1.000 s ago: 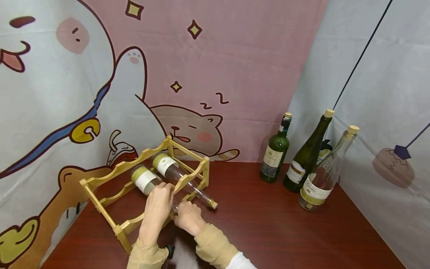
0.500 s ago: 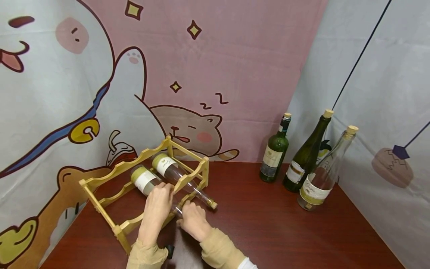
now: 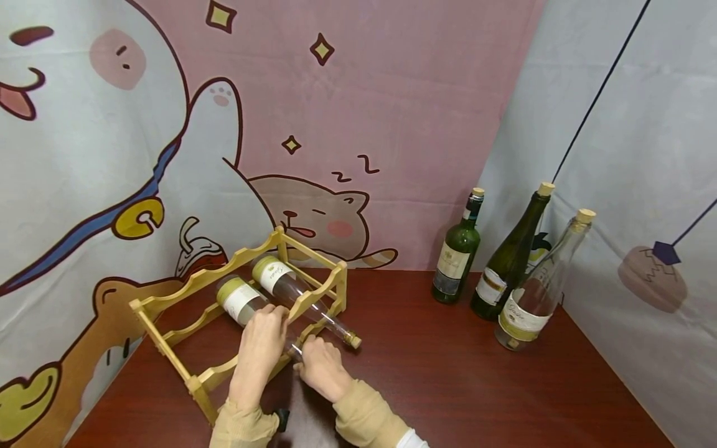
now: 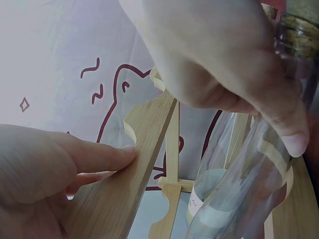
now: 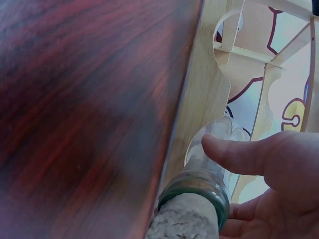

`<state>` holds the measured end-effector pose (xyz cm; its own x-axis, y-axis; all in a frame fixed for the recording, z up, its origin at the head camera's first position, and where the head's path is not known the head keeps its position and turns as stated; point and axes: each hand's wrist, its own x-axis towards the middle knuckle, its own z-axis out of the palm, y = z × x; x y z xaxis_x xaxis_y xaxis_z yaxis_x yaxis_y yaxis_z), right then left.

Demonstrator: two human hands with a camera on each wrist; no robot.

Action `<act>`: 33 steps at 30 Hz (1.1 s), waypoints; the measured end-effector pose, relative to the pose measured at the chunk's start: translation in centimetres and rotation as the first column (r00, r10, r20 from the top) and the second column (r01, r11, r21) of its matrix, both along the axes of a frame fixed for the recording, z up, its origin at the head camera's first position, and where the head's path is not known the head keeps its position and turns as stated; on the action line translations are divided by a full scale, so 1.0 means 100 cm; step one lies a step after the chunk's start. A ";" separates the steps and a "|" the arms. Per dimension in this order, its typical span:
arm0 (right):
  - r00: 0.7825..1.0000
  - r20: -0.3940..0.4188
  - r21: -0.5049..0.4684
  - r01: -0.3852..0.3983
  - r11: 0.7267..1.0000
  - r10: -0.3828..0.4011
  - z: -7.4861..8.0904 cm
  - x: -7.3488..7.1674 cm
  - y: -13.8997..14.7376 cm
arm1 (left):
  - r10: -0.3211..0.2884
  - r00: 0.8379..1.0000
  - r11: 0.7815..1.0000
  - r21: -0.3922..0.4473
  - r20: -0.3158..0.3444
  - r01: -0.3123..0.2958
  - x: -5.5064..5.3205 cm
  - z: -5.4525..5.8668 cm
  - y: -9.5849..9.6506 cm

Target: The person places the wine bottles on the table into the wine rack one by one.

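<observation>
A light wooden wine rack [image 3: 197, 381] stands on the table, with two clear bottles lying in its lower row. My left hand [image 3: 261, 342] grips the front top rail [image 4: 122, 174], thumb on one face and fingers behind it. My right hand [image 3: 323, 367] holds the neck of the nearer clear wine bottle [image 3: 241, 301]. In the right wrist view, the thumb lies along that glass neck, just behind the cork [image 5: 187, 219]. The farther clear wine bottle [image 3: 280, 278] rests beside it, its corked neck sticking out over the front. My hands hide part of the nearer bottle.
On the right of the dark red table [image 3: 448, 386] stand three corked bottles: a green bottle [image 3: 456, 258], a taller dark green bottle [image 3: 506, 261] and a clear bottle [image 3: 529, 305]. A cartoon-printed cloth [image 3: 414, 112] hangs close behind the rack.
My right hand has shifted slightly right along the bottle neck, and more of the glass shows beside it. The left hand stays on the rail; the rack and bottles look unmoved.
</observation>
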<state>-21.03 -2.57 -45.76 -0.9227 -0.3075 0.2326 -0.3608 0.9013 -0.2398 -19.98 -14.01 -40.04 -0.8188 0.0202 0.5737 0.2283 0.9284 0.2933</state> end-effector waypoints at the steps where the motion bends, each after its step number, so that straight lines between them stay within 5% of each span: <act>1: 1.000 0.000 -0.003 -0.003 1.000 0.003 0.000 0.000 0.000 | 0.001 1.000 1.000 0.000 0.003 -0.001 0.000 0.000 0.000; 11: 0.997 0.059 -0.049 -0.046 0.998 0.049 0.007 -0.002 -0.001 | 0.010 1.000 1.000 0.001 0.005 -0.010 0.000 -0.002 -0.003; 21: 0.980 0.170 -0.151 -0.077 0.986 0.103 -0.003 -0.005 -0.008 | -0.001 1.000 1.000 0.013 0.029 0.000 0.000 -0.003 -0.001; 33: 0.980 0.189 -0.151 -0.042 0.988 0.070 -0.004 -0.008 -0.011 | 0.006 0.999 1.000 0.013 0.034 -0.006 -0.001 -0.001 0.000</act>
<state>-21.83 -3.64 -46.16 -0.9367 -0.3362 0.0980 -0.3440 0.8314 -0.4365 -20.11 -14.03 -40.10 -0.8381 0.0082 0.5455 0.2126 0.9257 0.3127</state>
